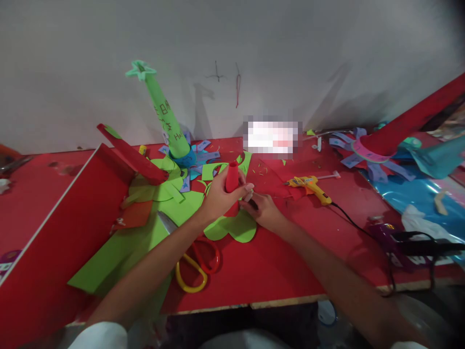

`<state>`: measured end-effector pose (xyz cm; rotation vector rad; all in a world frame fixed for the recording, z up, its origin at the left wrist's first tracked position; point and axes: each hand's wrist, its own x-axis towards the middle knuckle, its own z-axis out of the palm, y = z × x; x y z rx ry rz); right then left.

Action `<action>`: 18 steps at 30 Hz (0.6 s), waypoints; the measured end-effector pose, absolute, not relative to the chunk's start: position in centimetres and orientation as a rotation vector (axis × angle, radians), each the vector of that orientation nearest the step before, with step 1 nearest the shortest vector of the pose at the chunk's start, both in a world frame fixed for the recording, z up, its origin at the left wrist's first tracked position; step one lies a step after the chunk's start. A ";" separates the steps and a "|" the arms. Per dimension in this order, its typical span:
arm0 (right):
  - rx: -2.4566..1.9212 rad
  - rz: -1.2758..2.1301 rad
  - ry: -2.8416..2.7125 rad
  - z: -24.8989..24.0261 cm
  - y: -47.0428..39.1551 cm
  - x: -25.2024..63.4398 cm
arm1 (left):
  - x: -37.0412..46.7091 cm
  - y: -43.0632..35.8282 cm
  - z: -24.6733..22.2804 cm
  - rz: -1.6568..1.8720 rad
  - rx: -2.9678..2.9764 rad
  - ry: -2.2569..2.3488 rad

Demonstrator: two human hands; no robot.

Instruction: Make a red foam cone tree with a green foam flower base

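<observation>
At the frame's centre, a red cone [232,180] is clasped by the left hand [219,194] above green petals [244,230]; whether the right hand's [264,209] grip is closed on anything cannot be told. Scissors [192,290] are seen lower left.

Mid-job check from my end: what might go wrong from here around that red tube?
The red tube might crumple if the left hand squeezes too hard. The left forearm crosses over the scissors and could knock them. The glue gun lies near the right hand; if hot, which I cannot tell, it might burn.
</observation>
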<state>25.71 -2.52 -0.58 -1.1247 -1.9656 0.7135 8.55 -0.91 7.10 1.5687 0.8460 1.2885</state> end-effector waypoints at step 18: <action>-1.175 0.816 -1.314 -0.6 -1.6 26.1 | 9.6 -2.1 6.6 1.522 1.510 1.145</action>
